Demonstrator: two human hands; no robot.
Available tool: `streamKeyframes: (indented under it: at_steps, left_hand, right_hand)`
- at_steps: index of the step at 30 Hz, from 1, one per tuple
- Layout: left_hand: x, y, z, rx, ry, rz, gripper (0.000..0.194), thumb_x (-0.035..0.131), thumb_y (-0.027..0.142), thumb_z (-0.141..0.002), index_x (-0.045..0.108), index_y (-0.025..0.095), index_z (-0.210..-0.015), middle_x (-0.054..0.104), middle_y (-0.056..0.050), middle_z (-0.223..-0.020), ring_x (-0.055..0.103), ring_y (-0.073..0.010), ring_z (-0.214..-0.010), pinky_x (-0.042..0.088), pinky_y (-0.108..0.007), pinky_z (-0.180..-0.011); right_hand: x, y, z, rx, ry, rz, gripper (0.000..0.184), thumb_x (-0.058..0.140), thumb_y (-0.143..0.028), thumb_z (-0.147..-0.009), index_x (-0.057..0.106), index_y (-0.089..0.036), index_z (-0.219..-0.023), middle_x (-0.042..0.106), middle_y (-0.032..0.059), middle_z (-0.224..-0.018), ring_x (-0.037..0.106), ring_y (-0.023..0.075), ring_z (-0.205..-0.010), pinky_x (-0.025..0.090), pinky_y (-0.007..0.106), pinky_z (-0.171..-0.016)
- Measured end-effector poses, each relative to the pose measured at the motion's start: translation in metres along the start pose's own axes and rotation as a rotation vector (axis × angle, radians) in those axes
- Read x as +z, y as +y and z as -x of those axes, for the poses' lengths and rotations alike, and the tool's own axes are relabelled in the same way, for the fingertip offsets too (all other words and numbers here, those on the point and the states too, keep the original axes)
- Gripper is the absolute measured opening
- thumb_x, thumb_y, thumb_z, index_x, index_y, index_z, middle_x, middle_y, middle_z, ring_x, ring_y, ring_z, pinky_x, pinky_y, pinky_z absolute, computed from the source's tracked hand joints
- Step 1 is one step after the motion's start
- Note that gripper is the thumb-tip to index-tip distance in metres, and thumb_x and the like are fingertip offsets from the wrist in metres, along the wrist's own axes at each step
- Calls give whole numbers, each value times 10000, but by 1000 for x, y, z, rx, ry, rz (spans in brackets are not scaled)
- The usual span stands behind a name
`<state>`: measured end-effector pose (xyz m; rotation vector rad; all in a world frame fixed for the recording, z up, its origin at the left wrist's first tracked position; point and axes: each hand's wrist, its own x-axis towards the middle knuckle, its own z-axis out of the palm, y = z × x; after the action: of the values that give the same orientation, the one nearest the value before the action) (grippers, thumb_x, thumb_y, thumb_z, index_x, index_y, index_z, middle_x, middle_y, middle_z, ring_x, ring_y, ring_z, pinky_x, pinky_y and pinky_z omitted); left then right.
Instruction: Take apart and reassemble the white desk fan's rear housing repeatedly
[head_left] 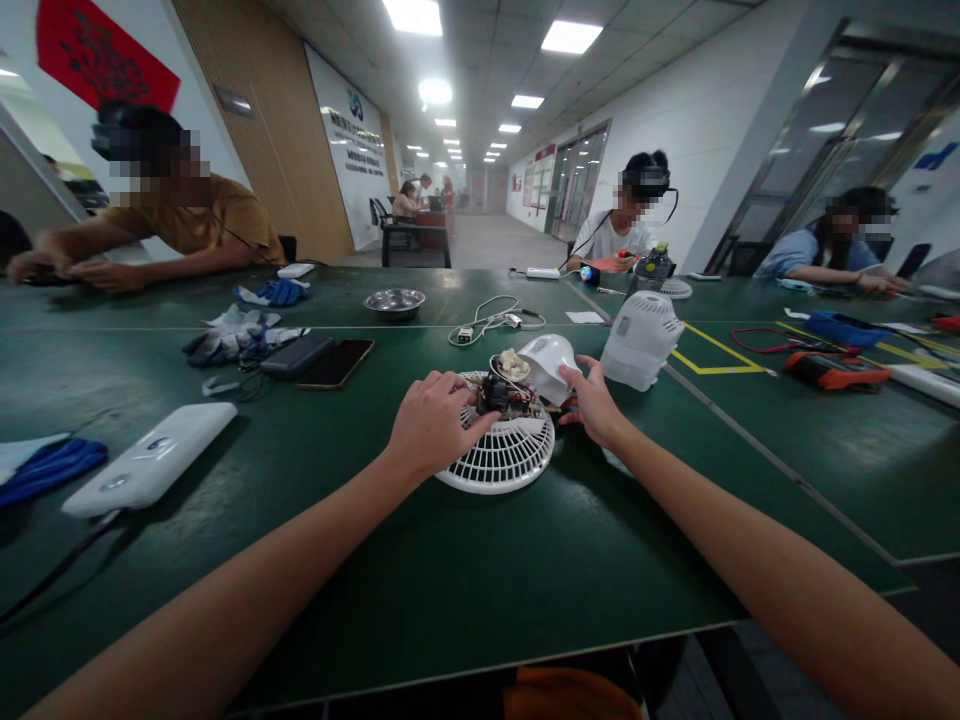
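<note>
On the green table in front of me, a round white fan grille (504, 462) lies flat. Above its centre sits a dark fan motor (499, 396) with wires and a cream-coloured part showing on top. My left hand (429, 422) is closed around the motor's left side, its fingertips partly hidden. A smooth white plastic motor cover (547, 360) is tilted beside the motor, with the thumb and fingers of my right hand (592, 408) gripping its right edge. Just beyond that hand stands a white plastic housing (642, 340) with slots on top.
A coiled white cable (495, 318) and a metal bowl (395, 303) lie farther back. At left are a phone (337, 363), a power bank (154, 457) and gloves (232, 335). An orange multimeter (836, 372) lies at right. Several people sit around the table.
</note>
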<state>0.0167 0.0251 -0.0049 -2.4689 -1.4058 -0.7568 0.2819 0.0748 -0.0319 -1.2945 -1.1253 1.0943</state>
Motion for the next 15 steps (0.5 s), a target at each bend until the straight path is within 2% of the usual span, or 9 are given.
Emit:
streamKeyframes:
  at_steps: [7,15]
  left_hand:
    - [5,6,1,-22,-4,-4,456,559,611,-884,707,189,-972,627,-139,-1091,550,-330,-1025,482,-499,-861]
    - [8,14,4,-46,8,98,398,508,524,-948,684,172,-1011,581,-131,-1175,546,-314,-1078,485,-508,-930]
  right_hand:
    - [-1,1,0,-15,-3,19,665,623,-515,-854,244,-335,-1371,601,30,-990,657,181,-657,509,233,-364]
    - [0,2,-1,-26,1,30,659,614,-508,-866,235,-334,-1376,610,37,-997,661,187,-678,526,239,-377]
